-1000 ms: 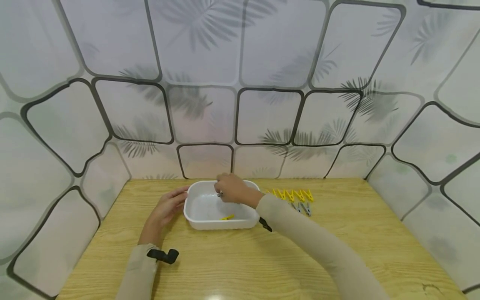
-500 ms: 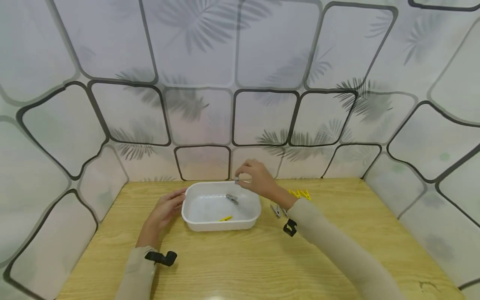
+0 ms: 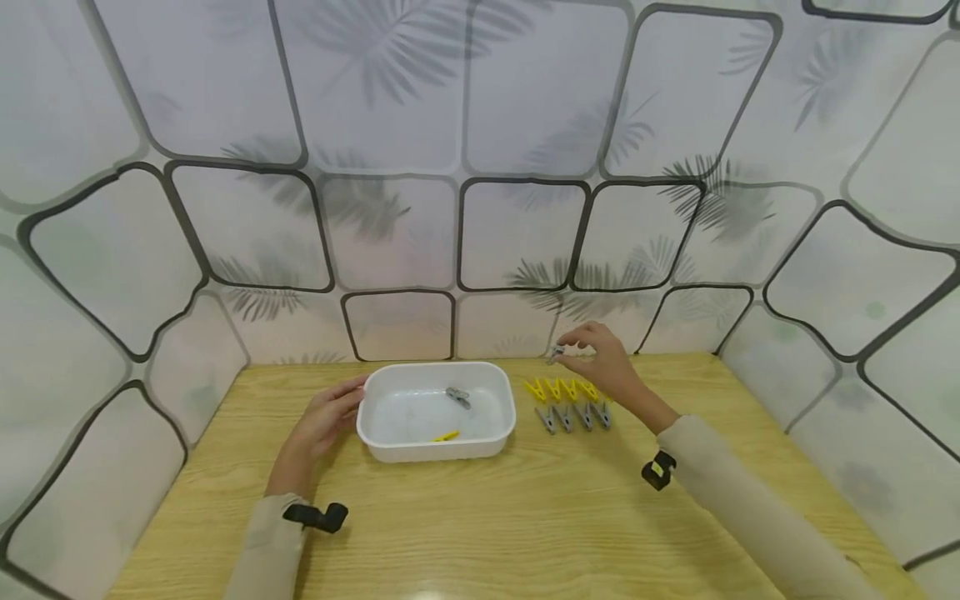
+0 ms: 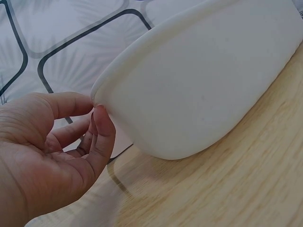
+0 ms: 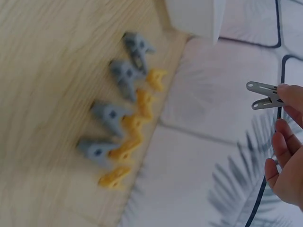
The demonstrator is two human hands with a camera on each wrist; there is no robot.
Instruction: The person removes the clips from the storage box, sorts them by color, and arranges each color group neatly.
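My right hand [image 3: 609,365] pinches a grey clothespin [image 5: 265,95] between thumb and fingertips, raised above the back of the table. Below it lie a row of yellow clothespins [image 3: 553,389] and, in front of that, a row of grey clothespins [image 3: 563,418]. To the left stands a white plastic basin [image 3: 437,454]. Inside it are a grey clothespin bunch [image 3: 458,397], too small to count, and a yellow clothespin [image 3: 447,436]. At the basin's left end, my left hand [image 4: 61,142] pinches the rim with thumb and fingertips.
The wooden table [image 3: 465,525] reaches back to a patterned wall covering [image 3: 517,233], which also runs along both sides. Each forearm carries a black strap mount, one on the left wrist [image 3: 316,517] and one on the right [image 3: 659,471].
My right hand has come out of the basin with a grey clothespin and moved right, over the clothespin rows. The left hand stays at the basin.
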